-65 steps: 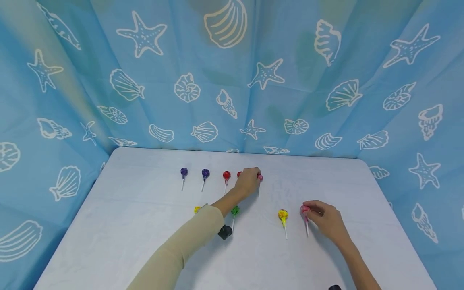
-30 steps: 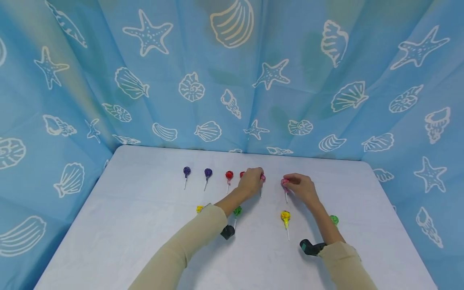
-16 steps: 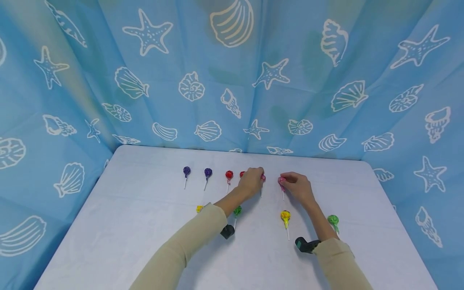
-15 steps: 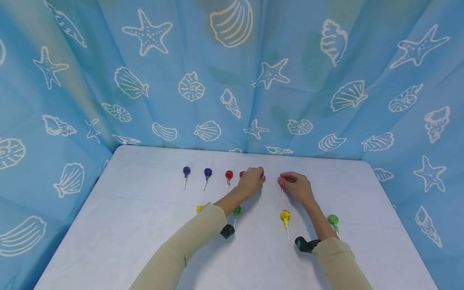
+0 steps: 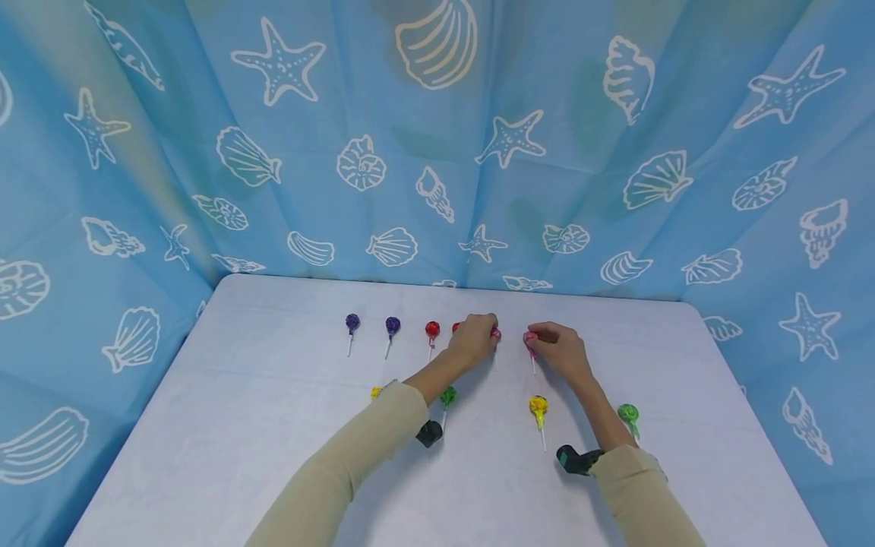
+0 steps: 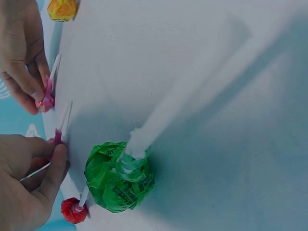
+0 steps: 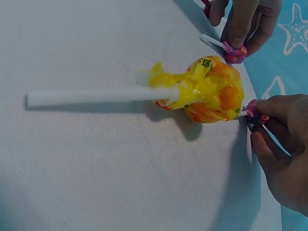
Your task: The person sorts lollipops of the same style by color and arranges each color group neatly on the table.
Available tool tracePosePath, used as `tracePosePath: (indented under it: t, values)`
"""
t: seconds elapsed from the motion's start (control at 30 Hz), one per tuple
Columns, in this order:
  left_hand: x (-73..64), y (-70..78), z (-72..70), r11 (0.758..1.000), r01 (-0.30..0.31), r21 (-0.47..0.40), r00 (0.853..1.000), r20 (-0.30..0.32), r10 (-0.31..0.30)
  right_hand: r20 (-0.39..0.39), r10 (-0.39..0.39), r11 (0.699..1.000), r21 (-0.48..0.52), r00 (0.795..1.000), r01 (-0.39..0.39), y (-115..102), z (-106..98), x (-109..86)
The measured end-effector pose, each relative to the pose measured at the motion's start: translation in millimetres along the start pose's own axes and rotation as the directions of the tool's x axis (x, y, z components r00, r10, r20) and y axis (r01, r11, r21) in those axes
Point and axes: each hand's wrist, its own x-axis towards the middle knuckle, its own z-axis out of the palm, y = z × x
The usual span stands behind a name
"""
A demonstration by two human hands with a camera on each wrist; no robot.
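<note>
My left hand point(image 5: 473, 338) pinches a pink lollipop point(image 5: 496, 335) at the back of the table; its thumb and fingers close round the wrapped head in the left wrist view. Just to the right, my right hand point(image 5: 562, 352) pinches a second pink lollipop point(image 5: 529, 339) by its head, the white stick pointing toward me. A red lollipop point(image 5: 456, 327) is partly hidden behind my left hand, and another red lollipop point(image 5: 432, 330) lies left of it. Two purple lollipops point(image 5: 393, 325) continue the row leftward.
Nearer me lie a yellow lollipop point(image 5: 538, 406), a green lollipop point(image 5: 447, 396) and another green lollipop point(image 5: 628, 414) beside my right forearm. My left sleeve mostly covers one more yellow lollipop point(image 5: 376, 393). A blue shell-patterned curtain point(image 5: 437, 152) surrounds the white table point(image 5: 273, 425).
My right hand has carried its pink lollipop from the right front to the back row, then slightly left, beside the other pink one. My left hand has kept its place. The right green lollipop became visible.
</note>
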Motion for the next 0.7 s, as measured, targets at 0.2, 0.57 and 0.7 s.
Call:
tracePosePath:
  t: [0.2, 0.57, 0.7]
  values:
    - [2.1, 0.1, 1.8, 1.0, 0.012, 0.021, 1.0, 0.004, -0.012, 0.004, -0.01, 1.0, 0.001, 1.0, 0.01, 0.8, -1.4, -0.4]
    - [2.9, 0.9, 2.9, 0.998, 0.01, 0.064, 1.0, 0.013, -0.011, -0.001, -0.005, 1.0, 0.004, 1.0, 0.005, 0.3, -1.4, -1.2]
    - [2.7, 1.4, 2.4, 0.998, 0.017, 0.054, 1.0, 0.012, -0.018, -0.003, 0.001, 1.0, 0.007, 1.0, -0.001, -0.3, -2.1, -0.6]
